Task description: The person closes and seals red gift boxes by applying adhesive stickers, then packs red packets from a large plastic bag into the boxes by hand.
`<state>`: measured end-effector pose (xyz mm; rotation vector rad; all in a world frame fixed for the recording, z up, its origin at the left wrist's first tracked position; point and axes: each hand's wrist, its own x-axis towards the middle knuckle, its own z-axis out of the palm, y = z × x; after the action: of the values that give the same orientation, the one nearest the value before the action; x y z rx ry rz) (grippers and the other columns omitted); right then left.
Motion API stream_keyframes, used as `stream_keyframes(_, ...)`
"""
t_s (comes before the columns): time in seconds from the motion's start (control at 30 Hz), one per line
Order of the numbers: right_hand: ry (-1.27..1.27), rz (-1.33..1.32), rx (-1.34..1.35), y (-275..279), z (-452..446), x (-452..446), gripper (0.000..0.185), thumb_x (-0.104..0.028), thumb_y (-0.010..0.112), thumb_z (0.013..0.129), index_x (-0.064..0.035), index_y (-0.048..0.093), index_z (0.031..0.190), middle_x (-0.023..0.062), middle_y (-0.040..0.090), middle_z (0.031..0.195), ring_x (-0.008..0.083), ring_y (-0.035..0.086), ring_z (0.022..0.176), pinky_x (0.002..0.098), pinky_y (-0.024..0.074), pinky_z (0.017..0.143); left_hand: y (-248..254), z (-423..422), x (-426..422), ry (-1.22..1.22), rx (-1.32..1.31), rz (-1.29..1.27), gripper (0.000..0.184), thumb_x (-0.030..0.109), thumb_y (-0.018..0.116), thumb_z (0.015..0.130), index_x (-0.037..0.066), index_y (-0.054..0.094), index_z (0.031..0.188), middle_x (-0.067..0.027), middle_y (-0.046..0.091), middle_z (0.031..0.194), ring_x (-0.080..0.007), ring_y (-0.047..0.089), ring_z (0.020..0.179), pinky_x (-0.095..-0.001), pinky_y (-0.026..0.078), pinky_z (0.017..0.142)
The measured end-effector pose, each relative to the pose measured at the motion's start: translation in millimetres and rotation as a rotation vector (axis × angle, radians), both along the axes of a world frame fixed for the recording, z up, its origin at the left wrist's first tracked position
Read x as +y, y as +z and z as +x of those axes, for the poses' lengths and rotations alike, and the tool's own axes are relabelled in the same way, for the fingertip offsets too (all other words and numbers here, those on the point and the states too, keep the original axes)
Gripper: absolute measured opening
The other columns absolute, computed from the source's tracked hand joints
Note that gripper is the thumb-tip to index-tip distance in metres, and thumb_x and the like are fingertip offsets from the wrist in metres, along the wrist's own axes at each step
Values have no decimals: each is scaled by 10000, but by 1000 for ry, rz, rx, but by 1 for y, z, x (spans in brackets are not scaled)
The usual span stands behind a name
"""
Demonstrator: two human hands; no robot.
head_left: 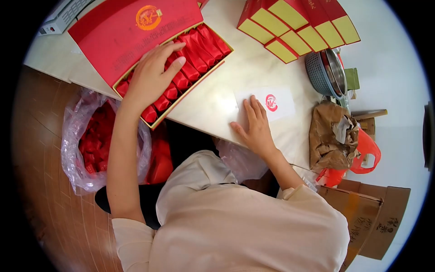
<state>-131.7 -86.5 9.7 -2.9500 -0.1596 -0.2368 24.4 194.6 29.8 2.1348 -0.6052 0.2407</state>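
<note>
My left hand point(156, 75) lies over an open gift box point(174, 108), its fingers stretched out across the rows of shiny red packets point(195, 55). Part of the packets is hidden beneath the palm. The box's red lid point(108, 43), with a round gold emblem, is folded back on the far side. To the right, my right hand point(257, 129) rests on the tabletop with fingers spread, the fingertips at the left part of a white sheet point(282, 105) bearing a red round mark. Nothing is gripped in either hand.
Red and yellow boxes point(294, 27) stand stacked at the back of the table point(204, 106). A grey basket point(319, 75) with metal bowls and a brown paper bag point(328, 145) sit at right. Below left is a plastic bag point(72, 140) of red packets; cardboard boxes point(380, 222) stand lower right.
</note>
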Motion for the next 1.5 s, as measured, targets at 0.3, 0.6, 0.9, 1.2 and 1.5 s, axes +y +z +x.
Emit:
stream_keyframes(0.3, 128, 119, 32, 14, -57, 13, 469, -130, 785, 719, 0, 575, 1117, 181, 539, 1277, 359, 551, 1127, 411, 483, 923, -3, 1, 2, -32, 34, -24, 387, 278, 544, 952, 112, 539, 1302, -134, 584, 1259, -292, 534, 1190, -375, 386, 1022)
stream_keyframes(0.6, 12, 137, 82, 25, -48, 19, 340, -81, 787, 709, 15, 585, 966, 122, 610, 1102, 300, 607, 964, 366, 536, 734, -9, 3, 1, -19, 14, -28, 390, 269, 535, 961, 89, 538, 1307, -111, 602, 1252, -253, 547, 1188, -361, 395, 1022)
stream_keyframes(0.9, 52, 272, 125, 33, -41, 8, 202, -49, 756, 737, 5, 606, 860, 163, 629, 1127, 343, 639, 860, 355, 528, 716, -4, 2, 1, -19, 18, -42, 383, 269, 536, 960, 84, 544, 1295, -116, 604, 1250, -256, 544, 1197, -362, 388, 1033)
stream_keyframes(1.2, -142, 456, -430, 83, 28, -8, 55, 1, 605, 870, 31, 578, 907, 151, 689, 1021, 201, 664, 842, 290, 527, 736, 2, 7, 1, -65, 180, -594, 361, 255, 442, 1016, 29, 500, 1291, -132, 600, 1239, -220, 563, 1166, -331, 411, 1010)
stream_keyframes(1.5, 564, 393, -675, 42, 100, 124, 170, 19, 713, 727, -19, 605, 853, 136, 689, 1012, 303, 671, 900, 350, 547, 759, -2, -41, 68, 556, 34, -1009, 281, 190, 432, 1013, 13, 520, 1212, -95, 566, 1168, -177, 562, 1070, -313, 444, 921)
